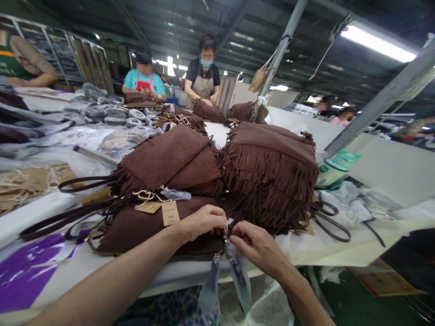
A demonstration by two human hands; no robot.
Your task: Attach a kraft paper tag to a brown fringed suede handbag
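Observation:
A flat brown bag (136, 226) lies at the table's front edge. Over its right end my left hand (204, 222) is closed, pinching a thin white string (224, 222). My right hand (256, 244) is beside it, its fingers curled together at the metal clasp; whatever they grip is hidden. Below the hands, two tassels (210, 285) in cloudy plastic wrap hang over the edge from the bag's zip end. Two tan paper tags (170, 213) on a white cord rest on the bag, left of my left hand.
Behind stand a stacked brown bag (170, 158) and a pile of fringed bags (272, 172). Purple plastic (27, 271) and loose paper tags (34, 181) lie left, grey wrapped rolls (115, 113) farther back. Several people work beyond. A metal post (377, 95) slants at right.

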